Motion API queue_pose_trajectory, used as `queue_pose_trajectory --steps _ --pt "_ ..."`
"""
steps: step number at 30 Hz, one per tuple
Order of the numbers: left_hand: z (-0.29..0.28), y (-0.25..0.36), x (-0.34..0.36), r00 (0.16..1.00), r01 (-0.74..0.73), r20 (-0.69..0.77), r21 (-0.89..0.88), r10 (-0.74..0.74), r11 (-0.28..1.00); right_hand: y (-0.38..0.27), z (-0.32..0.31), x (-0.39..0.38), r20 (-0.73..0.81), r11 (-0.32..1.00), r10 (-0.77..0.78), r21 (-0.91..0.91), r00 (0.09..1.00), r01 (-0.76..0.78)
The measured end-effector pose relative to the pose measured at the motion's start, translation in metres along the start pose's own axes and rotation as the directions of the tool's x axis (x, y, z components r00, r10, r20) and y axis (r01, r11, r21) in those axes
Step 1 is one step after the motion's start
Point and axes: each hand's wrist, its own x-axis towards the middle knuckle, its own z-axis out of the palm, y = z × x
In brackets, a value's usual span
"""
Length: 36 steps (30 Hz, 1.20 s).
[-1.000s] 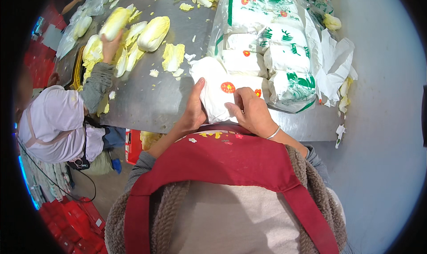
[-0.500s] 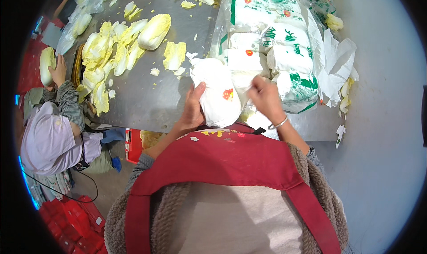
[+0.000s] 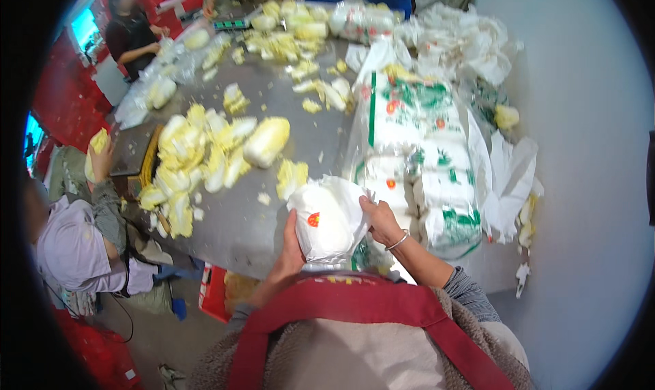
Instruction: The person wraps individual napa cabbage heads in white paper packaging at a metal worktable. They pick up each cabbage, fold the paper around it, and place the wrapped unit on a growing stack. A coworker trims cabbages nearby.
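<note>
A plump bundle wrapped in white paper [image 3: 327, 219], with a red mark on its side, is held close in front of my apron. What is inside the paper is hidden. My left hand [image 3: 291, 248] is wrapped round its left side, thumb up along the paper. At the upper right my right hand [image 3: 382, 221] pinches a loose fold of the wrapper. Just beyond, to the right, similar white bundles lie in rows inside a large clear plastic bag [image 3: 443, 178] with green print.
On the metal table [image 3: 232, 243] lie a peeled napa cabbage [image 3: 267, 142] and a heap of loose leaves [image 3: 179, 151]. Crumpled white paper [image 3: 512, 178] lies along the right edge. A co-worker [image 3: 82, 236] at left holds a cabbage; a red crate [image 3: 215, 293] sits below the table.
The view has tilted up, showing more of the far table and people. The wrapped bundle has turned in my hands. My right hand, blurred beside it before, now grips the wrapper's edge.
</note>
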Motion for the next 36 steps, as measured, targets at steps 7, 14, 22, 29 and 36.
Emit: queue_pose_trajectory --steps 7,14,22,29,36 --pt "-0.098 0.036 0.009 0.994 -0.071 0.049 -0.342 0.093 0.937 -0.124 0.152 -0.035 0.699 0.92 -0.274 0.391 0.66 -0.032" --pt "-0.155 0.037 0.049 0.948 -0.295 -0.237 -0.394 0.213 0.871 -0.271 0.11 0.003 0.299 0.563 -0.797 0.683 0.524 0.466" --pt "-0.125 0.064 0.076 0.886 -0.084 -0.464 -0.162 -0.001 0.983 -0.271 -0.216 0.041 -0.54 0.354 -0.513 0.575 0.667 0.738" --pt "0.09 -0.015 0.104 0.923 -0.259 0.384 0.693 -0.04 0.673 -0.059 -0.197 -0.026 -0.07 0.811 -0.509 0.296 0.858 0.505" --pt "0.113 -0.08 0.218 0.699 -0.714 0.702 0.673 -0.138 -0.194 0.006 -0.153 -0.041 -0.079 0.951 -0.246 0.172 0.966 0.257"
